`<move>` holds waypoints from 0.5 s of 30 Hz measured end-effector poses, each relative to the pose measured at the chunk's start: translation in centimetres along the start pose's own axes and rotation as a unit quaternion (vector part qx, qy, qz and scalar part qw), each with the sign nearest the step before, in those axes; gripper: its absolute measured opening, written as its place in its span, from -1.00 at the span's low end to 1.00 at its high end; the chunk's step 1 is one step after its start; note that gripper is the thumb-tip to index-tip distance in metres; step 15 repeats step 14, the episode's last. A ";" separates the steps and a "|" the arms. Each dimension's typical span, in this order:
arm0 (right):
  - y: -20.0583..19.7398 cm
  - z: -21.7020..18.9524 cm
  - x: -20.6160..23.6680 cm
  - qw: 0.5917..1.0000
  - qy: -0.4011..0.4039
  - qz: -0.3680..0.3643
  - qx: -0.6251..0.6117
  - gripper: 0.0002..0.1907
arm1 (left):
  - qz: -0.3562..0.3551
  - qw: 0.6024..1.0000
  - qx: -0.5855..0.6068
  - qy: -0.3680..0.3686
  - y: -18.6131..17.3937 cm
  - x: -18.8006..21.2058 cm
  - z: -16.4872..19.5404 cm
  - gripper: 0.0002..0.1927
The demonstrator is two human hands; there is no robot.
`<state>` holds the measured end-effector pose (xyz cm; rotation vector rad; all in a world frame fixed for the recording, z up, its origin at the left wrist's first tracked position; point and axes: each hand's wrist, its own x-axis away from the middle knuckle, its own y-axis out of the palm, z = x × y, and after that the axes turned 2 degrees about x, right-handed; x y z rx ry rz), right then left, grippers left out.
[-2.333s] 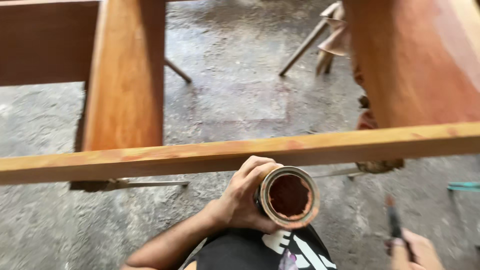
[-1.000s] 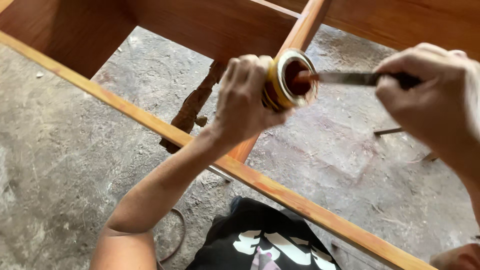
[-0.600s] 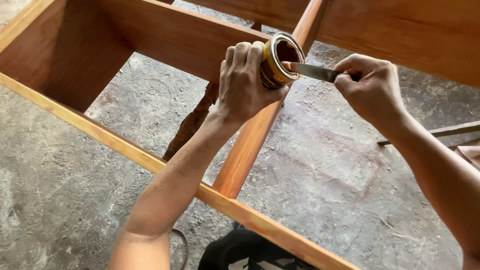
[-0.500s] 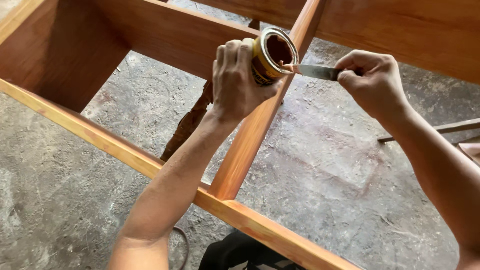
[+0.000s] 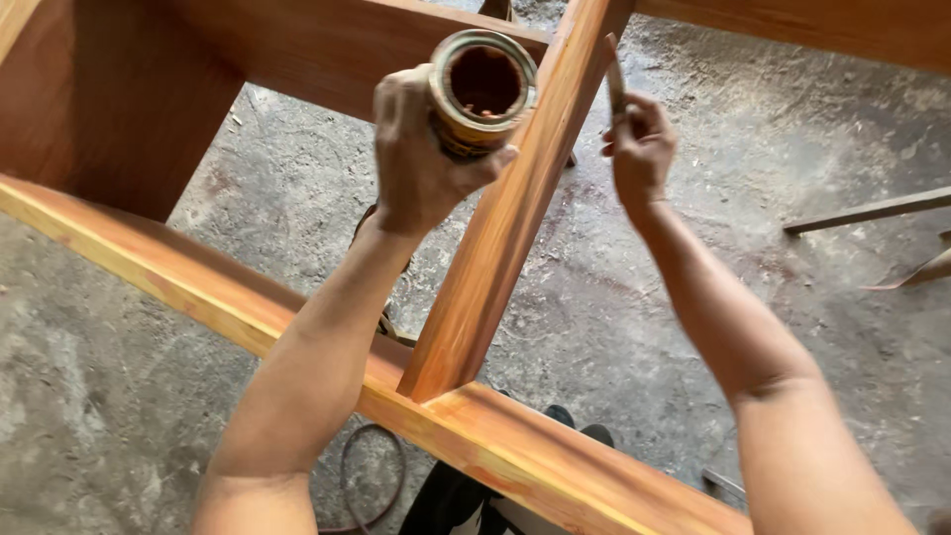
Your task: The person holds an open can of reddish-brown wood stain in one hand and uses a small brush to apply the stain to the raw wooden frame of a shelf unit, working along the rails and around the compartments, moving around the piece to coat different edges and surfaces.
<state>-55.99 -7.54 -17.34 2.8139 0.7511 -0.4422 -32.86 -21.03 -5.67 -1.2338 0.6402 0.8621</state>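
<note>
Left hand [image 5: 421, 159] grips open tin [image 5: 482, 91] up by far end of centre rail [image 5: 505, 228]. Right hand [image 5: 642, 149] clenches putty knife [image 5: 615, 84], blade at rail's right edge. Judgement: press flat, draw thin, along grain.

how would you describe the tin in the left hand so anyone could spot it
Start at the reddish-brown wooden frame over the grey concrete floor. Above its middle rail, the left hand grips a small round open metal tin. It is the only round thing up there, its inside stained dark red-brown.

Can [image 5: 482, 89] left of rail [image 5: 505, 228], blade [image 5: 615, 84] right.
</note>
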 end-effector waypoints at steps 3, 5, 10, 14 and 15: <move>2.3 1.6 1.5 0.996 0.002 0.014 -0.086 -0.75 | 0.012 1.000 0.006 -0.016 -1.5 -0.7 -0.1 -0.23; 3.4 2.0 2.1 0.995 0.000 0.041 -0.096 -0.72 | 0.010 0.999 0.022 -0.036 -1.9 -0.5 0.2 -0.25; 5.3 1.7 2.7 0.988 0.013 0.072 -0.137 -0.66 | -0.007 0.998 0.033 -0.057 -2.2 -0.5 1.3 -0.28; 6.1 1.9 2.3 0.988 0.016 0.075 -0.132 -0.63 | -0.023 0.996 0.039 -0.071 -2.0 -0.4 1.1 -0.28; 6.1 1.9 2.3 0.988 0.016 0.075 -0.132 -0.63 | -0.023 0.996 0.039 -0.071 -2.0 -0.4 1.1 -0.28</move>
